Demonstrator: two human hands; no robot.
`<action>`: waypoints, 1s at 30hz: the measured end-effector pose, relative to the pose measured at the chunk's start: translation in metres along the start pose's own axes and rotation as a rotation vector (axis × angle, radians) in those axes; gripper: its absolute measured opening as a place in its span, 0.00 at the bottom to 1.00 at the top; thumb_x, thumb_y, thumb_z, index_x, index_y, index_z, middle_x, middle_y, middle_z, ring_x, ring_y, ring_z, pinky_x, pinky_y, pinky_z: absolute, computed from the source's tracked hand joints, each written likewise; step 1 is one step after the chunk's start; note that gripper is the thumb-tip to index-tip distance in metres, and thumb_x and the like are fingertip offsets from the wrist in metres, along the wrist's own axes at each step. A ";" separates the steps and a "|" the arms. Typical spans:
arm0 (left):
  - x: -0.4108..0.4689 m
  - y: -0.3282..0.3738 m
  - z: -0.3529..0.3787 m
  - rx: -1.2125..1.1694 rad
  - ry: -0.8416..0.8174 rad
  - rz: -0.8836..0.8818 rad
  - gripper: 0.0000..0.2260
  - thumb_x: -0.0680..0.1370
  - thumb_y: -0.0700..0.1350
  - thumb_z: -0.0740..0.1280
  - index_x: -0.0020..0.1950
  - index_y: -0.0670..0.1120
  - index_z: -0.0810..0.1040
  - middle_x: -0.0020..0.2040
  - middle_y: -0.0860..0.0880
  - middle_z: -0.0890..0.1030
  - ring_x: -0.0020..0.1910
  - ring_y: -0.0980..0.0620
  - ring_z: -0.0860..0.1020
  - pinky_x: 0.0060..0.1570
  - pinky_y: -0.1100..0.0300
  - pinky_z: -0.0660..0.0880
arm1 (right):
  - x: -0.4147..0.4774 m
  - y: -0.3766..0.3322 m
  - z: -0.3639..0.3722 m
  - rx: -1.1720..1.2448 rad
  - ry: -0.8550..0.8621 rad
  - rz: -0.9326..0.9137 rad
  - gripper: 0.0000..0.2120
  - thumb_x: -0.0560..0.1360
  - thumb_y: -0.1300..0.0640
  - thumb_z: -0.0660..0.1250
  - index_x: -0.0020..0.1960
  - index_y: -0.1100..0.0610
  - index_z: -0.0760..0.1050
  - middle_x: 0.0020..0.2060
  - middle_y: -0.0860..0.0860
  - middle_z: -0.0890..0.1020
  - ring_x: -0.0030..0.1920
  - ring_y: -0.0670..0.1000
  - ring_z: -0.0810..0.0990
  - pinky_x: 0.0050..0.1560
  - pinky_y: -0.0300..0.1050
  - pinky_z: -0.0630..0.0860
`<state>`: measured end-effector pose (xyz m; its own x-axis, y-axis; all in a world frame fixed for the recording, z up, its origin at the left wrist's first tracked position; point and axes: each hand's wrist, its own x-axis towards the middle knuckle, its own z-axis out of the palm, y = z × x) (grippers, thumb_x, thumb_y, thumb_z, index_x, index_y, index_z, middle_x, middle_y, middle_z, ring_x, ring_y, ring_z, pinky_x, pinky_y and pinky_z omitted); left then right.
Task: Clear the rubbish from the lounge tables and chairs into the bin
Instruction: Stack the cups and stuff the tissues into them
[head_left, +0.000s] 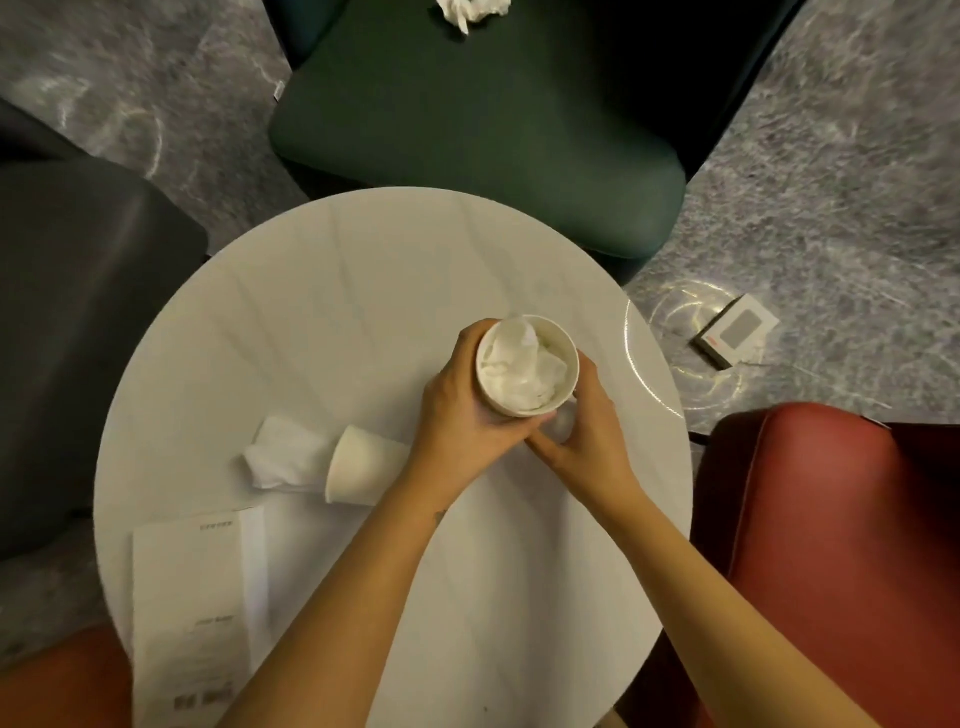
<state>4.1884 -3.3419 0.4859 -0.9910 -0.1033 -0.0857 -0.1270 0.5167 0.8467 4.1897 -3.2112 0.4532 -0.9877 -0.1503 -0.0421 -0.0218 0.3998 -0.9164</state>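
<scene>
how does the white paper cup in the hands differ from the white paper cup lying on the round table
The held white paper cup is upright, mouth towards the camera; the lying white paper cup is on its side on the round white table. The held cup has crumpled tissue stuffed inside; the lying cup's tissue spills from its mouth. The left hand and right hand grip one; nothing holds the other. Both look like plain white paper.

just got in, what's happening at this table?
A person holds an upright paper cup stuffed with tissue in the left hand above the round table; the right hand cups its base. A tipped cup, tissue and a paper slip remain. More tissue lies on the green chair.
</scene>
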 end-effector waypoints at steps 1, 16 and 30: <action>-0.001 -0.002 0.002 -0.005 -0.005 -0.012 0.36 0.59 0.46 0.80 0.63 0.47 0.69 0.54 0.61 0.71 0.54 0.68 0.66 0.50 0.83 0.64 | 0.000 0.002 0.001 0.009 -0.002 0.001 0.32 0.68 0.48 0.71 0.67 0.45 0.60 0.61 0.34 0.68 0.60 0.42 0.72 0.59 0.55 0.72; -0.001 -0.006 0.003 -0.096 -0.090 -0.055 0.40 0.58 0.47 0.81 0.66 0.48 0.67 0.58 0.65 0.69 0.57 0.68 0.67 0.55 0.77 0.67 | 0.004 0.011 0.007 -0.011 -0.011 0.015 0.31 0.67 0.48 0.71 0.66 0.56 0.65 0.60 0.44 0.72 0.59 0.49 0.73 0.58 0.57 0.72; -0.026 -0.017 -0.042 -0.073 -0.093 -0.071 0.43 0.62 0.53 0.78 0.72 0.54 0.60 0.70 0.59 0.65 0.68 0.61 0.64 0.62 0.71 0.63 | -0.023 0.006 0.014 -0.134 0.073 0.156 0.35 0.66 0.56 0.75 0.67 0.55 0.62 0.61 0.51 0.73 0.58 0.51 0.74 0.57 0.56 0.73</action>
<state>4.2183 -3.3834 0.4958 -0.9797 -0.0565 -0.1925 -0.1972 0.4477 0.8722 4.2148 -3.2174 0.4429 -0.9892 -0.0135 -0.1459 0.1167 0.5302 -0.8398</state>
